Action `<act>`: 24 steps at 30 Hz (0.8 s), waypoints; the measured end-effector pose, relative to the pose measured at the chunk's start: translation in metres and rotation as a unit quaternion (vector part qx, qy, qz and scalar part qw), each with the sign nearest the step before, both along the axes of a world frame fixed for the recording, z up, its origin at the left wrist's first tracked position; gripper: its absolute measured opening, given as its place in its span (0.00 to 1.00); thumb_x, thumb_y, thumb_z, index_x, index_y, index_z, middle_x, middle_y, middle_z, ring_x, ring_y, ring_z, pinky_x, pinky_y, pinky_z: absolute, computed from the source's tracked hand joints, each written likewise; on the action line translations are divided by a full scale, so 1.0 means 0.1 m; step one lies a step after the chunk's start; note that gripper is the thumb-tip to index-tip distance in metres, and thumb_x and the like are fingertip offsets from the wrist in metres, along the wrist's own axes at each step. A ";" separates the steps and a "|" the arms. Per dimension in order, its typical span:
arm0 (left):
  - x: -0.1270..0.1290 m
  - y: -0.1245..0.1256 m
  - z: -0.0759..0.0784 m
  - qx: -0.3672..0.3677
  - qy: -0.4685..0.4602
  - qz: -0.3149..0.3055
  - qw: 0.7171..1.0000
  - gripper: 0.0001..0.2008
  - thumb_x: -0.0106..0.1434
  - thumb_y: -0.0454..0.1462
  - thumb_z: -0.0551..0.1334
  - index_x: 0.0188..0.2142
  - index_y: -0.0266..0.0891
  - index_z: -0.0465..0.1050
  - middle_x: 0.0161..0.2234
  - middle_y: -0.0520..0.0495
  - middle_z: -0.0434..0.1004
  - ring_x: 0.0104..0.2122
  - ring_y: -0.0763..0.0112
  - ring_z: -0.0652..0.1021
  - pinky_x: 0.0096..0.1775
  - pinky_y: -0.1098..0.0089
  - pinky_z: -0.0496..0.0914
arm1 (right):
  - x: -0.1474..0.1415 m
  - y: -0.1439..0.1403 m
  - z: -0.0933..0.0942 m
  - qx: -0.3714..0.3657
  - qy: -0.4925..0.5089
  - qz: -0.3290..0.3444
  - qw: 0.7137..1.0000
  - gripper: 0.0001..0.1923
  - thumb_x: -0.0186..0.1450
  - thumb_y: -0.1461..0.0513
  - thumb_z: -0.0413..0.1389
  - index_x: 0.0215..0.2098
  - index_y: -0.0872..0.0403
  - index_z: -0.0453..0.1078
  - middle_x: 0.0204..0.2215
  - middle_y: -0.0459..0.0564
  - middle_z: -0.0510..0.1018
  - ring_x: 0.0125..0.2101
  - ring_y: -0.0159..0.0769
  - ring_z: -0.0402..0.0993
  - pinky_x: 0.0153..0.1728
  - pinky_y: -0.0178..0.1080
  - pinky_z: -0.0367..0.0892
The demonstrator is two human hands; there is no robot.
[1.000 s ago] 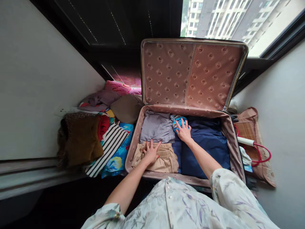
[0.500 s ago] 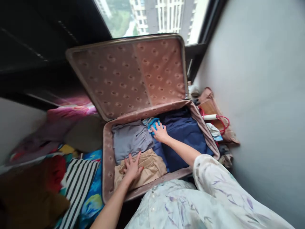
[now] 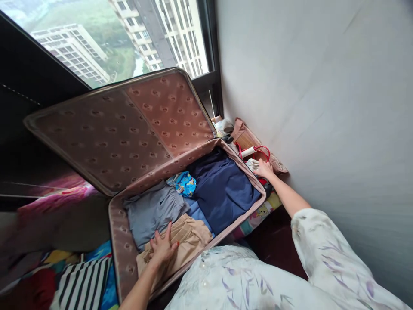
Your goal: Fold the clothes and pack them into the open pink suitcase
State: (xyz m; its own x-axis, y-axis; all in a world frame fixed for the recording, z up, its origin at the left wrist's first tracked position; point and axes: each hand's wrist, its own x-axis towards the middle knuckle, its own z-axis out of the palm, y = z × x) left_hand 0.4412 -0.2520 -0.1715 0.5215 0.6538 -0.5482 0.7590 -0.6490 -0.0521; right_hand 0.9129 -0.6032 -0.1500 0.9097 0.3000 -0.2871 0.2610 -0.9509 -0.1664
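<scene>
An open suitcase point(image 3: 120, 241) with a pink lining lies in front of me, folded clothes inside. My left hand point(image 3: 163, 249) rests with fingers spread on the beige folded trousers point(image 3: 190, 232), its fingertips by the grey folded garment point(image 3: 156, 206). Beyond the suitcase's right side, my right hand point(image 3: 266, 169) has its fingers bent onto a small white patterned cloth point(image 3: 252, 164). A bunched blue patterned cloth point(image 3: 186, 184) sits between the grey garment and the navy garment point(image 3: 226, 189). Part of a lighter blue garment point(image 3: 198, 213) shows beneath.
The raised suitcase lid point(image 3: 129, 129) leans back below a window point(image 3: 119, 38). A jump rope with red cord and white handle point(image 3: 248, 152) lies on a brown bag point(image 3: 245, 133) by the wall point(image 3: 309, 107). Striped cloth point(image 3: 84, 282) and other clothes are heaped left.
My right hand has left the blue patterned cloth and moved right, out of the suitcase, to the white cloth. My left hand stays on the clothes. The view has turned right.
</scene>
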 end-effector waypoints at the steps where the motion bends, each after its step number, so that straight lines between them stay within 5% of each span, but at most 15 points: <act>1: 0.02 -0.01 0.02 0.004 0.007 -0.002 1.000 0.59 0.56 0.49 0.67 0.76 0.52 0.30 0.70 0.33 0.57 0.69 0.34 0.58 0.60 0.33 0.60 | -0.01 0.05 -0.07 0.002 -0.004 -0.011 1.000 0.33 0.62 0.56 0.62 0.61 0.65 0.66 0.53 0.69 0.75 0.55 0.54 0.69 0.54 0.47 0.63; 4: 0.05 -0.03 0.07 0.013 0.021 -0.009 1.000 0.58 0.57 0.49 0.67 0.76 0.51 0.29 0.70 0.34 0.57 0.70 0.36 0.58 0.62 0.36 0.59 | -0.03 0.18 -0.11 0.011 -0.013 -0.023 1.000 0.21 0.67 0.62 0.54 0.55 0.63 0.73 0.53 0.69 0.74 0.56 0.52 0.66 0.56 0.49 0.59; 9: 0.04 -0.08 0.09 0.005 0.034 0.029 0.999 0.51 0.60 0.48 0.66 0.76 0.49 0.39 0.74 0.27 0.42 0.70 0.28 0.53 0.58 0.36 0.62 | -0.09 0.03 0.13 0.056 -0.050 0.023 0.997 0.19 0.65 0.66 0.49 0.50 0.57 0.76 0.57 0.63 0.72 0.52 0.50 0.68 0.53 0.50 0.60; 12: 0.02 -0.10 0.07 -0.019 0.027 0.056 0.998 0.48 0.62 0.45 0.66 0.75 0.51 0.41 0.75 0.27 0.33 0.71 0.27 0.48 0.58 0.35 0.61 | -0.19 -0.15 0.28 0.140 -0.099 0.023 0.985 0.14 0.65 0.62 0.50 0.43 0.57 0.76 0.47 0.62 0.77 0.43 0.46 0.73 0.46 0.45 0.65; 15: 0.01 -0.09 0.05 -0.036 0.015 0.069 0.997 0.47 0.64 0.42 0.65 0.75 0.56 0.39 0.75 0.28 0.29 0.71 0.26 0.44 0.58 0.32 0.59 | -0.36 -0.15 0.46 0.252 -0.098 -0.051 0.961 0.14 0.64 0.55 0.55 0.43 0.54 0.74 0.35 0.57 0.80 0.37 0.46 0.76 0.39 0.44 0.69; 18: 0.00 -0.08 0.04 -0.049 0.007 0.076 0.996 0.47 0.64 0.42 0.65 0.75 0.58 0.38 0.75 0.29 0.27 0.71 0.25 0.41 0.58 0.31 0.59 | -0.68 0.16 0.66 0.414 -0.018 -0.067 0.908 0.20 0.61 0.51 0.61 0.47 0.52 0.74 0.40 0.55 0.83 0.41 0.47 0.79 0.41 0.44 0.73; 20: 0.00 -0.08 0.05 -0.054 0.003 0.079 0.995 0.48 0.64 0.42 0.65 0.75 0.59 0.38 0.75 0.30 0.26 0.71 0.24 0.41 0.58 0.30 0.58 | -0.96 0.52 0.74 0.528 0.090 -0.061 0.842 0.24 0.59 0.49 0.63 0.50 0.52 0.74 0.43 0.54 0.83 0.43 0.47 0.81 0.42 0.45 0.75; 24: 0.01 -0.11 0.09 -0.054 -0.003 0.081 0.995 0.48 0.64 0.42 0.66 0.75 0.58 0.39 0.75 0.31 0.25 0.71 0.25 0.41 0.58 0.29 0.57 | -1.53 1.29 0.59 0.616 0.325 -0.035 0.717 0.29 0.56 0.48 0.66 0.50 0.55 0.74 0.42 0.55 0.84 0.40 0.47 0.82 0.41 0.46 0.77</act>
State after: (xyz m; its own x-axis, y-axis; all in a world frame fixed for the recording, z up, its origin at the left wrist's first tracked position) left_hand 0.4417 -0.2627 -0.1627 0.4183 0.6672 -0.6164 0.8538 -0.5203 0.0163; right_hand 0.7596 -0.4744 -0.0915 0.7286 0.6508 -0.2133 -0.2929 0.0146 -0.9560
